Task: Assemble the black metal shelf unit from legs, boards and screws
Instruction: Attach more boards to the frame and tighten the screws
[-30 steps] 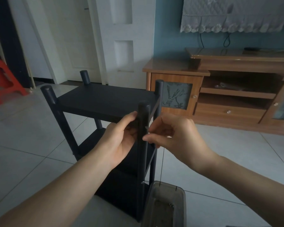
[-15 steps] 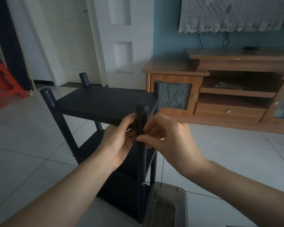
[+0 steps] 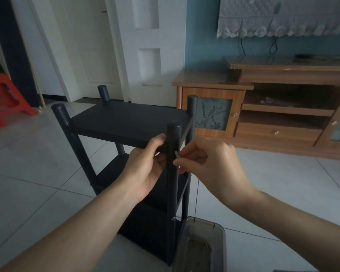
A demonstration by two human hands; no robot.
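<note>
Black shelf unit [image 3: 130, 122]; red stool [image 3: 6, 99]; brown wooden cabinet [image 3: 283, 118]; teal wall [image 3: 200, 36]; pale grey floor tiles [image 3: 37, 158]; white door [image 3: 151, 46].

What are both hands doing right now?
Left hand: grips the top board where it meets the front leg.
Right hand: pinches a small silver screw at that leg.
</note>
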